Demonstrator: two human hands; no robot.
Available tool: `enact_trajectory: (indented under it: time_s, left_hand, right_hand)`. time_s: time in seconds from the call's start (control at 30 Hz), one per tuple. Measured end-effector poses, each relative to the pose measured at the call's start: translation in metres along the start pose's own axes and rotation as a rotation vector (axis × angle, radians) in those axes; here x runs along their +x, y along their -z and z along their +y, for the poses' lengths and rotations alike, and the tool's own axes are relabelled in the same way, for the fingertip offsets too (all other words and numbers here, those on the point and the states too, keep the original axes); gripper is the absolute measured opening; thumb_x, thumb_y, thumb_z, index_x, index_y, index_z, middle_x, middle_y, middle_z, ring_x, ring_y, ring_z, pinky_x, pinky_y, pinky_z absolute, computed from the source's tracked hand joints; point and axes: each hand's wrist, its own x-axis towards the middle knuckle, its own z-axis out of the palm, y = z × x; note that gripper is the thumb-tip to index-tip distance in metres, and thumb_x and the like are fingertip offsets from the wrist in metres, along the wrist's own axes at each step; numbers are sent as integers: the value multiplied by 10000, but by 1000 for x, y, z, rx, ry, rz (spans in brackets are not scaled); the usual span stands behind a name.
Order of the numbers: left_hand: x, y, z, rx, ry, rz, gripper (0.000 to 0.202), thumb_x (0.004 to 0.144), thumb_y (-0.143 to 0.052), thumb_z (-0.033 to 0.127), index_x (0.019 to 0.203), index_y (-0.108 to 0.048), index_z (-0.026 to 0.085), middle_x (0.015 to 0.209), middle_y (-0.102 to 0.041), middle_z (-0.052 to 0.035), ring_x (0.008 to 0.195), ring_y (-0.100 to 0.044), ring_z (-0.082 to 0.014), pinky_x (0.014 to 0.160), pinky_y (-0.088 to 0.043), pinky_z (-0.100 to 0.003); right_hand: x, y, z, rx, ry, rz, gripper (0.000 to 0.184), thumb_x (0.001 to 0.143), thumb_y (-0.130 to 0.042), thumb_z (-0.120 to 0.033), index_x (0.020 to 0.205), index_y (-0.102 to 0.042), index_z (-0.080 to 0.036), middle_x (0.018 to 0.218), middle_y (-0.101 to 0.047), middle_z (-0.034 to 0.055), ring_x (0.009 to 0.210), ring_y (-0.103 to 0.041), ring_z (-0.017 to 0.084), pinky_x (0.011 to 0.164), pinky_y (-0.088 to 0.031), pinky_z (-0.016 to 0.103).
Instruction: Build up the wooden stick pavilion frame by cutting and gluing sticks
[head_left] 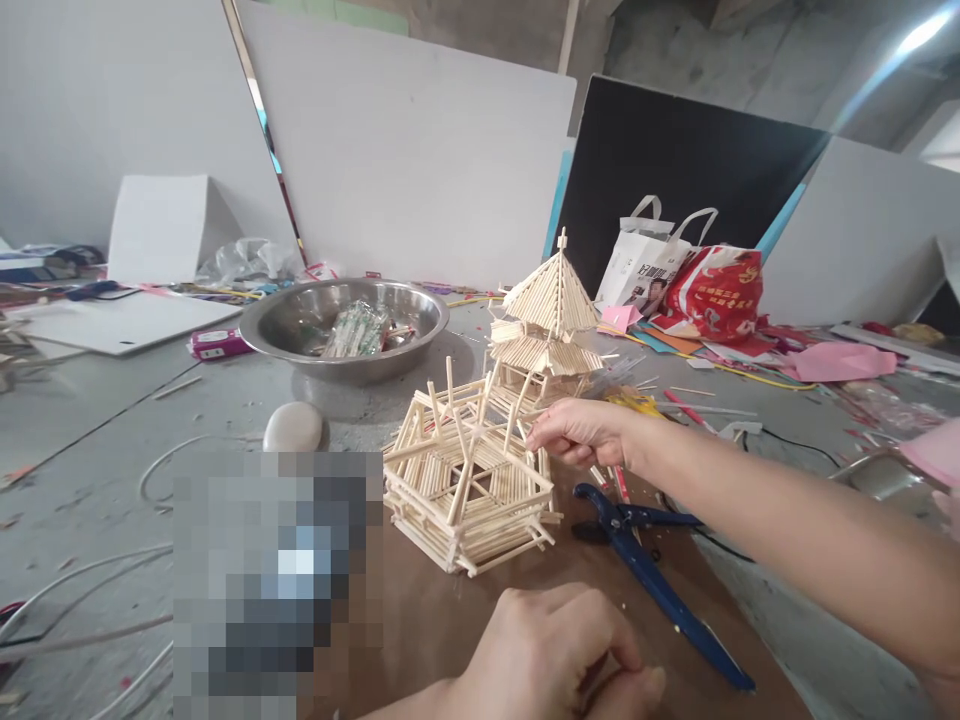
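Observation:
A hexagonal frame of pale wooden sticks [469,480] stands on a brown board [637,620], with several sticks rising upright from it. At its right rim, my right hand [577,430] is closed in a pinch beside an upright stick; the fingertips hide what they grip. My left hand [555,645] is low in front of the frame, apart from it, with curled fingers and the thumb close to them. Whatever it may hold does not show. Behind the frame rises a tiered stick pavilion [551,310] with a pointed roof. Blue-handled pliers [652,575] lie on the board to the right.
A steel basin [345,330] holding plastic-wrapped packets stands at the back left. Near it sits a round whitish object [292,428] with cables around. A pixelated patch covers the lower left. Bags [716,292] and coloured scraps litter the floor at the back right.

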Motion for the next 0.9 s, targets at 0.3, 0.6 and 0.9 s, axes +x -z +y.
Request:
enact_trajectory:
  time_s: [0.3,0.6,0.9]
  left_hand:
    - [3,4,5,30,-10,-4,116,753,-533,179,643,-568,189,558,-577,-26,462,-464,-101,423,-314,-188]
    - [3,9,1,708,-277,127,56,753,-535,159,716,-575,173,624,-601,-29,546,-523,-138,487,-374,-226]
    - [10,14,-11,1175,-78,194,197,767,-487,182,943,-565,139,1123,-516,-148,935,-523,-270,749,-439,-404]
  right_hand:
    - [0,-3,-5,-19,-56,27,278,634,-548,-126,511,-303,-172,364,-280,-114,277,-186,-9,300,-82,118]
    - [0,-9,-4,-12,-40,124,270,632,-527,-145,492,-297,-175,343,-274,-110,271,-178,-1,304,-73,135]
    - [0,-15,-4,1,-21,184,211,634,-534,-160,515,-360,-172,345,-281,-110,277,-177,5,309,-75,153]
